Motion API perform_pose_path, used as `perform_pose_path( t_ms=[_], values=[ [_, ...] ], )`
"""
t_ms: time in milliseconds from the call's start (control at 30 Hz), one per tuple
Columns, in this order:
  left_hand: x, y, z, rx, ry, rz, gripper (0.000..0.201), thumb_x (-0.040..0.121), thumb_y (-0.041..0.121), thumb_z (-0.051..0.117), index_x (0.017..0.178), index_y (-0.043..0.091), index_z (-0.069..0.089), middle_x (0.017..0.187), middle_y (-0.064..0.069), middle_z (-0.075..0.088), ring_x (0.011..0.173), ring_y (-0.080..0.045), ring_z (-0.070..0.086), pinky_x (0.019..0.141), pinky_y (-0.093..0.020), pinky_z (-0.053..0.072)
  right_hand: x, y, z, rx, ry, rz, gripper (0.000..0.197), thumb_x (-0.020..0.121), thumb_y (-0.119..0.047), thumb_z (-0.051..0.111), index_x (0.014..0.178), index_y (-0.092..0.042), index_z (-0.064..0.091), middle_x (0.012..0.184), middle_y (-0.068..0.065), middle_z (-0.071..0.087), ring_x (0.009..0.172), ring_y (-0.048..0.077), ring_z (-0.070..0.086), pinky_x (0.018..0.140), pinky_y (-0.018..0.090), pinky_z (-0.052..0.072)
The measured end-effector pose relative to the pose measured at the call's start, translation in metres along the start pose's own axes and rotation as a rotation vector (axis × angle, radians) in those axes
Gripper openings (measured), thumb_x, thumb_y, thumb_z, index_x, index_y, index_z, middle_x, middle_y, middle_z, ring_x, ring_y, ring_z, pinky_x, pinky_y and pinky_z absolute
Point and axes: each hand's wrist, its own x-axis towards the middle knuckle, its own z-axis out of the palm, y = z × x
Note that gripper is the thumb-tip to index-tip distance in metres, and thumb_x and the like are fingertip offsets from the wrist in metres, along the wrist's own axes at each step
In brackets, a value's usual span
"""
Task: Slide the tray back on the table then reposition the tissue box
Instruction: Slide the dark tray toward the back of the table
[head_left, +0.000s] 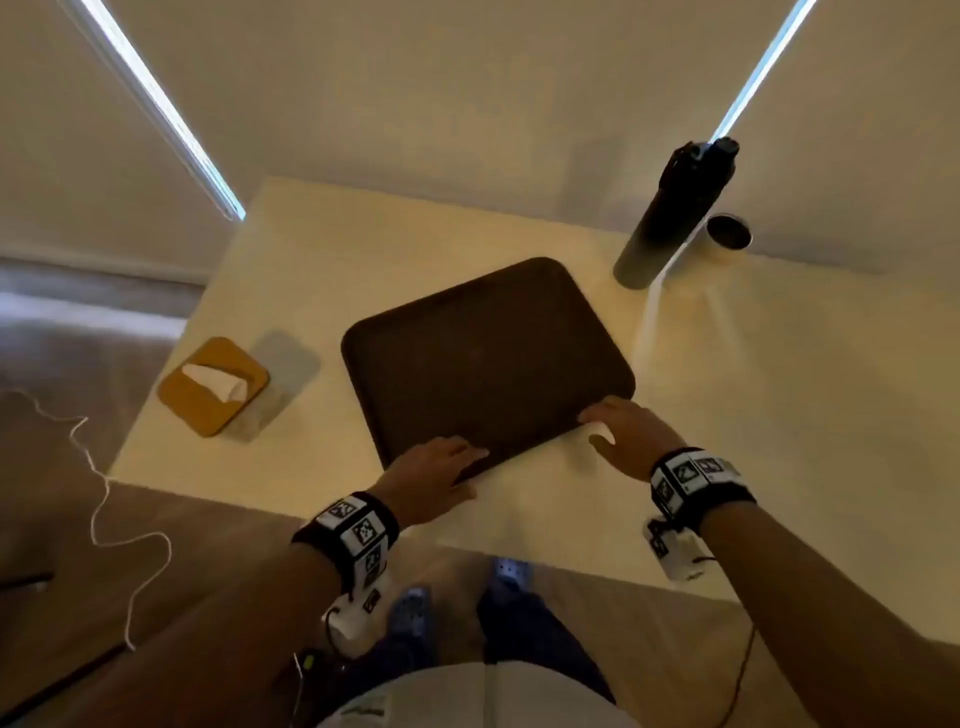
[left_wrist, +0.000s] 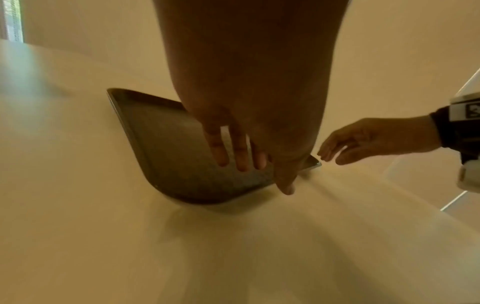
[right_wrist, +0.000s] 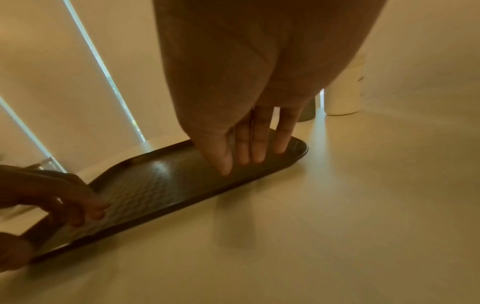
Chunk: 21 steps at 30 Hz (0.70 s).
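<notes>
A dark brown tray (head_left: 488, 353) lies flat in the middle of the white table (head_left: 779, 395). My left hand (head_left: 441, 467) rests on its near left corner, straight fingers (left_wrist: 239, 156) on the tray floor and the thumb against the near rim. My right hand (head_left: 623, 431) lies at the near right corner, fingers (right_wrist: 249, 152) straight and touching the tray (right_wrist: 161, 185) surface. The tissue box (head_left: 213, 384), with a tan top and a white tissue poking out, stands by the table's left edge, apart from the tray and from both hands.
A tall dark bottle (head_left: 670, 208) and a white cup (head_left: 727, 236) stand at the back right, close to the tray's far right corner. The table's left edge runs just beyond the tissue box. A white cord (head_left: 104, 493) trails on the floor at left.
</notes>
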Motion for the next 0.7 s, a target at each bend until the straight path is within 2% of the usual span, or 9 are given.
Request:
perform_pose_path(
  t_ms=[100, 266, 433, 600, 700],
  values=[
    [0.019, 0.009, 0.009, -0.002, 0.026, -0.111, 0.055, 0.096, 0.043, 0.052, 0.147, 0.028, 0.039, 0.143, -0.002, 0.046, 0.125, -0.023, 0.047, 0.1, -0.038, 0.043, 0.022, 0.016, -0.009, -0.087, -0.039, -0.08, 0.034, 0.089, -0.02, 0.06, 0.122, -0.022, 0.058, 0.123, 0.004, 0.057, 0.108, 0.027, 0.057, 0.094, 0.041, 0.048],
    [0.026, 0.017, 0.031, -0.048, 0.088, -0.191, 0.046, 0.097, 0.033, 0.054, 0.142, 0.024, 0.047, 0.137, -0.005, 0.049, 0.121, -0.025, 0.048, 0.094, -0.04, 0.048, 0.037, 0.031, -0.014, -0.181, -0.159, -0.155, 0.033, 0.091, -0.013, 0.055, 0.122, -0.022, 0.059, 0.127, 0.004, 0.056, 0.109, 0.025, 0.055, 0.096, 0.04, 0.046],
    [0.026, 0.012, 0.037, -0.021, 0.132, -0.149, 0.043, 0.097, 0.022, 0.056, 0.139, 0.022, 0.051, 0.129, -0.006, 0.055, 0.109, -0.026, 0.054, 0.082, -0.038, 0.053, 0.051, 0.036, -0.018, -0.191, -0.188, -0.199, 0.035, 0.089, -0.006, 0.051, 0.118, -0.025, 0.062, 0.123, 0.002, 0.059, 0.106, 0.026, 0.055, 0.09, 0.04, 0.049],
    [0.023, -0.004, 0.026, 0.125, 0.143, -0.034, 0.043, 0.091, 0.015, 0.062, 0.133, 0.015, 0.056, 0.118, -0.008, 0.061, 0.092, -0.025, 0.061, 0.063, -0.037, 0.057, 0.055, 0.029, -0.023, -0.166, -0.184, -0.219, 0.031, 0.089, -0.013, 0.056, 0.116, -0.023, 0.065, 0.118, -0.002, 0.061, 0.107, 0.02, 0.055, 0.085, 0.033, 0.046],
    [0.019, -0.028, 0.008, 0.161, 0.166, -0.01, 0.046, 0.086, 0.011, 0.068, 0.131, 0.015, 0.058, 0.115, -0.007, 0.062, 0.09, -0.024, 0.061, 0.06, -0.034, 0.056, 0.057, 0.017, -0.019, -0.102, -0.126, -0.232, 0.028, 0.089, -0.014, 0.057, 0.114, -0.023, 0.066, 0.115, -0.002, 0.063, 0.103, 0.019, 0.057, 0.083, 0.032, 0.047]
  ],
)
